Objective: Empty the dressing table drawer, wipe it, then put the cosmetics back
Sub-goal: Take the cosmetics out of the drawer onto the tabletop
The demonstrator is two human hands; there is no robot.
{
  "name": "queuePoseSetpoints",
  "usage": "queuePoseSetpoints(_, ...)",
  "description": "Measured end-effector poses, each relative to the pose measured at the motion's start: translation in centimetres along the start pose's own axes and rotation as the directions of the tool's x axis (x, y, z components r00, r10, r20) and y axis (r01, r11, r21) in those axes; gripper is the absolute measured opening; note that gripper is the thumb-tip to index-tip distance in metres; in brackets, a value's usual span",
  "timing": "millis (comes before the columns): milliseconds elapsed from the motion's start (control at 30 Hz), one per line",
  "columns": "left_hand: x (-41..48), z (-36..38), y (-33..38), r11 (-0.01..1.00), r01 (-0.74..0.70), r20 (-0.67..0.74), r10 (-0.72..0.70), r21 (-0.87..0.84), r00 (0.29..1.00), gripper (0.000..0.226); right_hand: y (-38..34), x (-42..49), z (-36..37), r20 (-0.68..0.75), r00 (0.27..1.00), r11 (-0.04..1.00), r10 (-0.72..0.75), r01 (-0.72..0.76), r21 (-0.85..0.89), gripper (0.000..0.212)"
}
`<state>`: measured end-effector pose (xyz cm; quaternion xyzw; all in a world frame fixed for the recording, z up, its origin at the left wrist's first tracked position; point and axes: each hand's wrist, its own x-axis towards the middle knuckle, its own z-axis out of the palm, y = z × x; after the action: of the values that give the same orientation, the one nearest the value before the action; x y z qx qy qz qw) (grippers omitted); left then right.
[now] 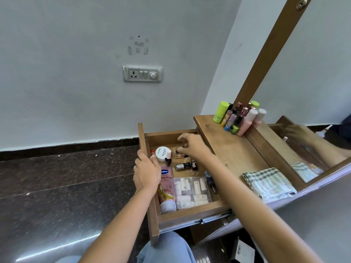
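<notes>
Drawer (190, 210), brown laminated wood, pulled out beside the wooden bench (228, 149); emptying judged part done. Left grip (146, 171) clamped on the drawer's front edge, steadying it. Right grip (191, 145) pinched together on a small dark-capped glass bottle (179, 153) at the drawer's far end. Advice: lift straight up, clear of the neighbouring white round plastic jar (162, 153) and pink-capped dark polish bottle (168, 158); such glass is likely slick and top-heavy. Remaining: soft pink squeeze tube (167, 188), clear crinkly pouch of white tubes (191, 192). Green-checked woven cloth (267, 183), folded, lies on the bench.
</notes>
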<state>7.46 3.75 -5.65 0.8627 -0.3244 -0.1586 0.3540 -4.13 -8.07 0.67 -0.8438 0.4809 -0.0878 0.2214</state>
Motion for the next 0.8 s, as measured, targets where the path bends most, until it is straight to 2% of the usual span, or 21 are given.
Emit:
queuePoseSetpoints(67, 0.0, 0.0, 0.0, 1.0, 0.003, -0.001, -0.003, -0.001, 1.0, 0.051, -0.5, 0.7, 3.2, 0.024, 1.0, 0.999, -0.003, 0.002, 0.04, 0.046)
queuePoseSetpoints(167, 0.0, -0.1, 0.0, 1.0, 0.013, 0.0, -0.013, 0.008, 1.0, 0.052, -1.0, 1.4, 5.9, 0.029, 0.999, 0.999, 0.024, -0.025, 0.03, 0.035)
queuePoseSetpoints(300, 0.0, 0.1, 0.0, 1.0, 0.016, 0.0, -0.016, 0.024, 1.0, 0.052, -1.0, 1.5, 7.0, -0.007, 0.995, 0.994, 0.104, -0.103, 0.036, 0.025)
queuePoseSetpoints(400, 0.1, 0.1, -0.1, 1.0, 0.021, 0.001, -0.021, 0.019, 1.0, 0.053, -0.9, 1.2, 6.3, -0.033, 0.993, 0.993, 0.111, -0.11, 0.051, 0.019)
queuePoseSetpoints(667, 0.2, 0.2, -0.4, 1.0, -0.002, 0.001, 0.002, -0.023, 1.0, 0.052, -0.1, -0.4, -5.6, -0.209, 0.977, 0.992, 0.037, -0.011, 0.124, 0.014)
queuePoseSetpoints(800, 0.1, 0.2, -0.3, 1.0, 0.001, 0.003, -0.001, -0.028, 1.0, 0.053, 2.6, -0.6, -11.0, -0.304, 0.95, 0.997, 0.071, -0.058, 0.051, 0.01)
